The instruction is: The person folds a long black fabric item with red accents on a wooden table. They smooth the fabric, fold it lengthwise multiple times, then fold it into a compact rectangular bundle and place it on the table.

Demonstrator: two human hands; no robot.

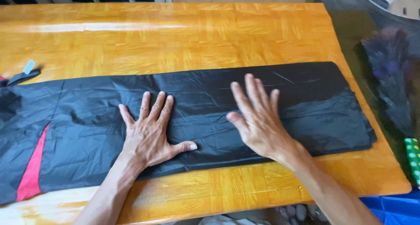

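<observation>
A long black fabric piece, folded flat, lies across the orange wooden table. It has a red wedge-shaped panel at its left end. My left hand rests flat on the fabric near the middle, fingers spread, palm down. My right hand lies flat on the fabric just to the right, fingers together and pointing away from me. Neither hand grips anything.
A small black strap with a pale tag lies at the table's left edge. A dark feather duster and a green dotted object sit off the right edge. Blue material shows below.
</observation>
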